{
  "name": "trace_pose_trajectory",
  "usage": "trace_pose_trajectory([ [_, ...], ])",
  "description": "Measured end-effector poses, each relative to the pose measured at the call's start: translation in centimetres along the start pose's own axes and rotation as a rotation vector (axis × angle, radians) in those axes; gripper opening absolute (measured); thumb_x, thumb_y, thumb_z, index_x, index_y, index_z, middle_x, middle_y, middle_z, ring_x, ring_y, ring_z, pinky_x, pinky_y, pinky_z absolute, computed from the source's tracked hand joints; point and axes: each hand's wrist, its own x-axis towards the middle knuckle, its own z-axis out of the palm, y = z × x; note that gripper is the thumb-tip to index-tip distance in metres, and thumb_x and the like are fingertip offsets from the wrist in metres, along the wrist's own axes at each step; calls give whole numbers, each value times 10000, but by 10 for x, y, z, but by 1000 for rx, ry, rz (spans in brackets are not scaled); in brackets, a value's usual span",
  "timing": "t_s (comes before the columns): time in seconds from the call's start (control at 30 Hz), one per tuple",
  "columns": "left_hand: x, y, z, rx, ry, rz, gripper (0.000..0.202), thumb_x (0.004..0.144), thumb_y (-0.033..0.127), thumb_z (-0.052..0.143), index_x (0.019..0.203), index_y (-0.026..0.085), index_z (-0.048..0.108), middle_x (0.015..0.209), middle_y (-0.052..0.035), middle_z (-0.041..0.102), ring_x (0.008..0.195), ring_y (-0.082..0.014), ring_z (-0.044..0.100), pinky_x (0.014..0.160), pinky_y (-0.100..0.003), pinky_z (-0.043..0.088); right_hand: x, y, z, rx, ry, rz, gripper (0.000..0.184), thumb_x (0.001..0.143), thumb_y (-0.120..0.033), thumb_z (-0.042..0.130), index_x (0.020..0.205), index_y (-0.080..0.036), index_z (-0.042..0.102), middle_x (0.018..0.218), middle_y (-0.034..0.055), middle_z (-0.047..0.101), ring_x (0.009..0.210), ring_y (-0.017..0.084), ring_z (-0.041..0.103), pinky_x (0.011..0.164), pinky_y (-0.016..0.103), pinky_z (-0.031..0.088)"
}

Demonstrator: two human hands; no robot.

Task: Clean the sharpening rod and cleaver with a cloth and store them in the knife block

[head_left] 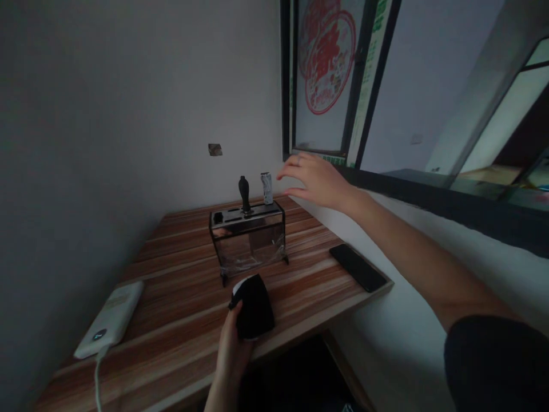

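Note:
My left hand (pixel 234 337), at the table's front edge, grips a flat black object (pixel 255 309) with a pale part at its upper left; its kind is unclear. Behind it stands a knife holder (pixel 249 246) with see-through sides, a slotted top and small dark feet. From its top rise a black handle (pixel 244 194) and a grey-white patterned handle (pixel 266 189). Just right of the patterned handle, my right hand (pixel 313 178) is raised with fingers apart and curved, apparently touching nothing.
On the wood-grain table (pixel 171 297), a white power bank (pixel 111 317) with a cable (pixel 98 377) lies at the left. A black phone (pixel 358 267) rests near the right edge. Walls border the table, and a window (pixel 326 74) with a red decoration is behind.

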Motion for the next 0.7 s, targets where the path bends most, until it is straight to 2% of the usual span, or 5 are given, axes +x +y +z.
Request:
trace_pose_trajectory([
  [0.13, -3, 1, 2, -17, -8, -20, 344, 841, 193, 541, 1176, 141, 595, 947, -101, 739, 829, -210, 713, 771, -349, 569, -51, -39, 10, 403, -22, 198, 205, 869, -339, 579, 994, -189, 642, 980, 50, 638, 932, 197, 578, 823, 325, 427],
  [0.27, -4, 0, 0, -41, -22, 23, 300, 829, 184, 545, 1117, 144, 620, 948, -89, 731, 810, -197, 703, 757, -336, 563, -93, -74, 56, 738, -133, 355, 142, 841, -312, 612, 923, -207, 658, 891, 32, 672, 802, 169, 615, 762, 306, 456],
  [0.43, -10, -4, 0, 0, -70, 157, 385, 711, 102, 602, 1087, 183, 621, 841, -21, 722, 716, -160, 680, 671, -282, 552, -126, -126, 114, 1101, -192, 592, 117, 831, -321, 598, 884, -238, 661, 840, 20, 686, 747, 167, 626, 663, 287, 484],
  [0.6, -13, -13, 8, 140, -42, 220, 368, 676, 108, 598, 1038, 166, 634, 781, -4, 696, 753, -188, 666, 762, -347, 535, -148, -167, 134, 1357, -73, 822, 195, 806, -388, 611, 951, -262, 648, 853, 25, 677, 788, 176, 644, 674, 289, 511],
  [0.7, -16, -19, 21, 342, -48, 462, 342, 667, 91, 627, 998, 170, 665, 940, -38, 691, 1014, -225, 613, 947, -347, 447, -159, -173, 131, 1430, 35, 944, 300, 811, -454, 594, 1045, -269, 612, 910, 40, 677, 836, 188, 649, 721, 302, 522],
])
